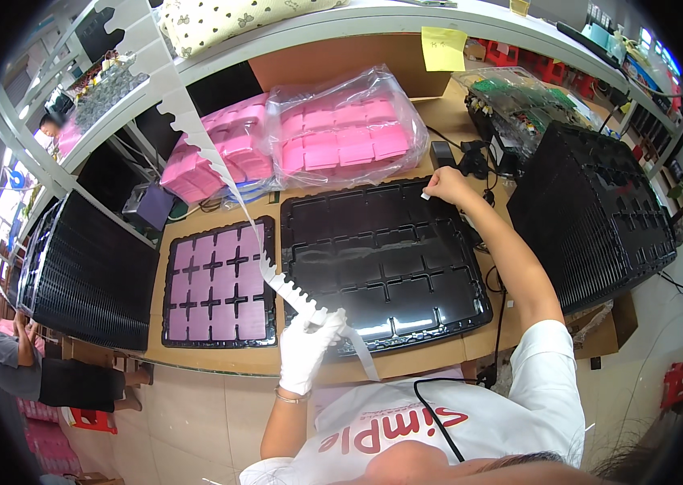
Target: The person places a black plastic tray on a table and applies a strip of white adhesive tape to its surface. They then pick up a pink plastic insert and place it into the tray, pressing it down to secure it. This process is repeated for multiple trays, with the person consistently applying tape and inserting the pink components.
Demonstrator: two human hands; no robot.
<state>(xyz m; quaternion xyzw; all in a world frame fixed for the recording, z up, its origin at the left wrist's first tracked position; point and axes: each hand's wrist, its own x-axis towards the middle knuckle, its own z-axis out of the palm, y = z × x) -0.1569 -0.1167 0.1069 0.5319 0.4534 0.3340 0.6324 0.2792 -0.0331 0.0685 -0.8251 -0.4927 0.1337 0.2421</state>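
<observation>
My left hand (306,352), in a white glove, is closed on a long white strip (283,284) with a notched edge. It looks like a backing strip for stickers. The strip runs up past the upper left, and a short tail hangs below my hand. My bare right hand (448,187) pinches a small white piece, apparently a sticker (425,195), at the far right corner of a large black plastic tray (358,279). That tray has moulded cross-shaped ridges. Left of it lies a smaller black tray (269,323) holding pinkish-purple squares (224,267).
Stacks of black trays stand at the left (95,275) and right (548,218). Behind are pink foam blocks (216,145) and a clear bag (349,133) of pink pieces. Cables and a black adapter (442,154) lie near my right hand. People (14,352) are at the far left.
</observation>
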